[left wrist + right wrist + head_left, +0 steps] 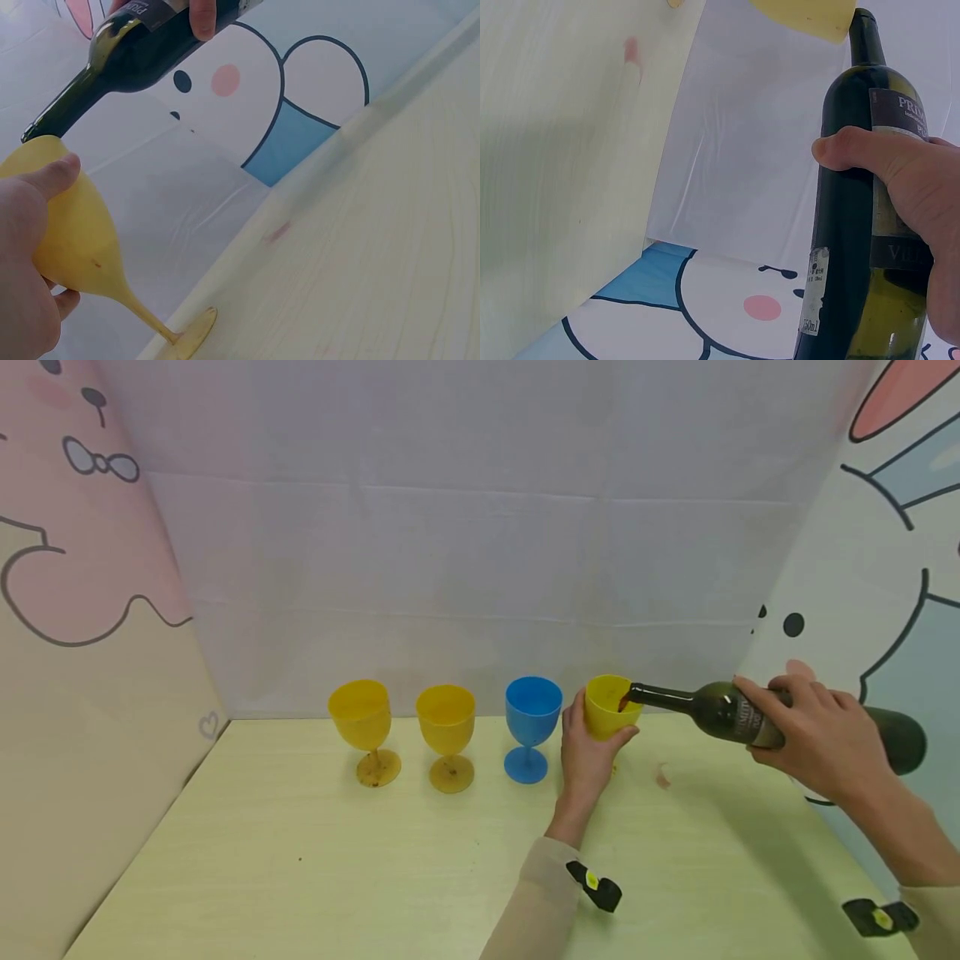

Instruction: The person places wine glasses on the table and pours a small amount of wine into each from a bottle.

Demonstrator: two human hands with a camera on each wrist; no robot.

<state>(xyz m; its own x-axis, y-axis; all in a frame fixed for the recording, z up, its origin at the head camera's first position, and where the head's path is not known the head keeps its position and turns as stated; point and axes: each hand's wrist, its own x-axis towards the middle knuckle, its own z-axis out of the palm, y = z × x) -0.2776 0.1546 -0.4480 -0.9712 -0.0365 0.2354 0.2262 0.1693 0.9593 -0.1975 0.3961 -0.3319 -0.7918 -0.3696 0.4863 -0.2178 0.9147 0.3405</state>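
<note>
My left hand [587,750] holds the bowl of a yellow goblet [604,718] at the right end of a row, thumb and fingers wrapped about it. In the left wrist view the goblet's stem and round foot [196,334] show below the hand. My right hand [828,739] grips a dark green wine bottle [718,710] around its labelled body, the bottle lying nearly level. Its mouth is at the goblet's rim, and dark red liquid [624,702] runs from it into the bowl. In the right wrist view the thumb lies across the bottle [847,225].
Left of the held goblet stand a blue goblet [532,718] and two yellow goblets [446,727], [362,720], upright along the table's back edge. A small reddish smear [662,776] marks the pale table [375,877]. White sheeting [480,552] rises behind, with cartoon-printed panels at both sides.
</note>
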